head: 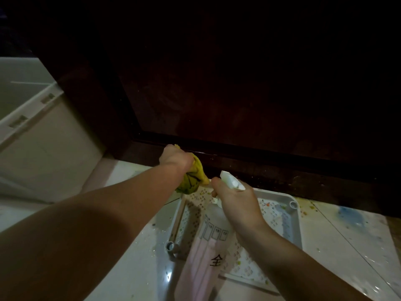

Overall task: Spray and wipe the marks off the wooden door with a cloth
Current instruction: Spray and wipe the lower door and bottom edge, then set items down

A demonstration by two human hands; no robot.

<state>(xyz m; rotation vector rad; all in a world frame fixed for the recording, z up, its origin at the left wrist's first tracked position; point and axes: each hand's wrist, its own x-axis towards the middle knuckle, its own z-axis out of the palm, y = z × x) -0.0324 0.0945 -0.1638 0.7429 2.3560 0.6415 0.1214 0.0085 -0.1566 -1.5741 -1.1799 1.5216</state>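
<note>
The dark wooden door (249,101) fills the upper part of the head view, dim, with faint pale smears on its lower panel. My left hand (175,158) grips a bunched yellow-green cloth (193,179) and holds it against the door's bottom rail. My right hand (236,200) is wrapped around the neck of a clear spray bottle (208,246) with a white nozzle (231,182), which points toward the door's base. The bottle's body hangs down toward me, with black markings on it.
A grey plastic tray (290,211) with a perforated white insert lies on the pale floor just below my hands. Stained, speckled tiles (347,231) spread to the right. White cabinet panels (32,131) stand to the left of the door frame.
</note>
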